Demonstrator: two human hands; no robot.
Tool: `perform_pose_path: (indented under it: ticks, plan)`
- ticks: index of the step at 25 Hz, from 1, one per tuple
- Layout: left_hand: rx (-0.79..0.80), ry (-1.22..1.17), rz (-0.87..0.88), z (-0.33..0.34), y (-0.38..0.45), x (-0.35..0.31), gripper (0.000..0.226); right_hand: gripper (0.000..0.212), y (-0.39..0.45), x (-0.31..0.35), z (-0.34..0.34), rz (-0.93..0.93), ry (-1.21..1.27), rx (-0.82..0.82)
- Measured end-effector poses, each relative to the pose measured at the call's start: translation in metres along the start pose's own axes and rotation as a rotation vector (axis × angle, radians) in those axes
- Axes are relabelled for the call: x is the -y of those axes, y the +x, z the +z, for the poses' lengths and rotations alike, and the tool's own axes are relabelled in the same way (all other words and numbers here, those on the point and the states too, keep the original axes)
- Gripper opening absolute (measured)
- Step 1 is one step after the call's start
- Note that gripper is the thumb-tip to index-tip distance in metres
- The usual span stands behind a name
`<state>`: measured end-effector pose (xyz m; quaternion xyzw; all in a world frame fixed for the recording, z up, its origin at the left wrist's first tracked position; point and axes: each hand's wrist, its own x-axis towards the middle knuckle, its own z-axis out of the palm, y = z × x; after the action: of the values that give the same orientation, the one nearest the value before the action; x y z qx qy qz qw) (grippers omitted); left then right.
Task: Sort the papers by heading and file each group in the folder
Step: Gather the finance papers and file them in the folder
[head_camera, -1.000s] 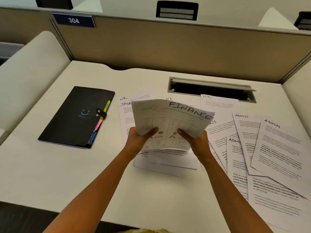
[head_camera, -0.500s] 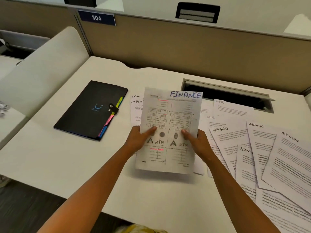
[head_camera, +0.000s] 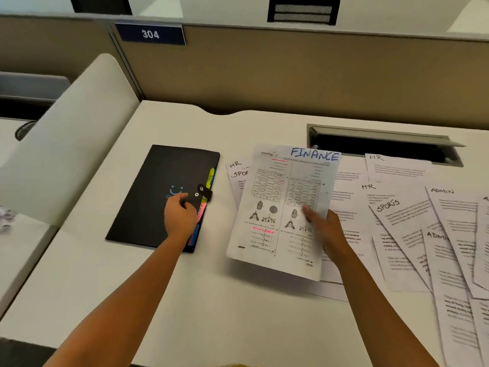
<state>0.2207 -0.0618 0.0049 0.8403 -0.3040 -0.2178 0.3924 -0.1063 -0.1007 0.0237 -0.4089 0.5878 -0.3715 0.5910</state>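
A white surface [head_camera: 238, 308] is backed by a tan partition [head_camera: 291, 75], on which a blue plate [head_camera: 150, 34] numbered 304 is fixed. A cable slot [head_camera: 381, 145] with a raised grey flap is set into the surface. A white side panel [head_camera: 71, 139] is seen at left.

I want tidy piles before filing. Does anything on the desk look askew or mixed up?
Yes. The loose sheets right of the FINANCE stack lie fanned and overlapping at angles, with HR, SPORTS and ADMIN headings mixed.
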Motion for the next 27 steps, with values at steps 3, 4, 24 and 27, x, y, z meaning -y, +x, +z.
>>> perform_pose_path:
  ticks: [3, 4, 24, 27]
  plan:
    - [0.053, 0.161, 0.091, -0.001, 0.031, 0.015, 0.034, 0.023, 0.000, -0.010, 0.025, 0.037, 0.021, -0.032]
    - [0.078, 0.228, 0.136, 0.001, 0.037, 0.020, 0.042, 0.020, 0.000, -0.014, 0.030, 0.044, 0.021, -0.038]
    - [0.363, 0.840, 0.374, -0.007, 0.046, 0.003, 0.038, 0.019, 0.012, -0.023, 0.036, 0.123, -0.032, -0.037]
    - [0.338, 0.543, 0.354, -0.037, 0.053, -0.005, 0.026, 0.023, 0.016, -0.021, 0.037, 0.124, -0.037, -0.007]
